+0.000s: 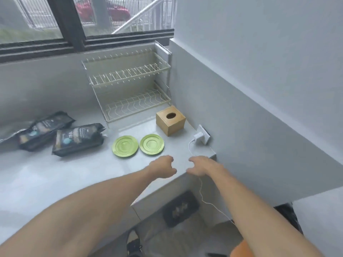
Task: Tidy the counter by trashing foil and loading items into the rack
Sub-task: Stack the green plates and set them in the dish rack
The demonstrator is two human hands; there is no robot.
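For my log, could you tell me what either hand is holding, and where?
Nothing is held: the left hand and right hand hover empty over the grey counter.

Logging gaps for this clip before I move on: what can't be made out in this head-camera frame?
- Print on the two black pouches: too blurred to read.
- Silvery item at the left edge: cut off by the frame; foil or not, unclear.
- Dark object under the counter: blurred, unidentifiable.
- White cable: its end passes behind the right forearm.
- Left hand and right hand: empty, fingers curled; counter contact unclear.
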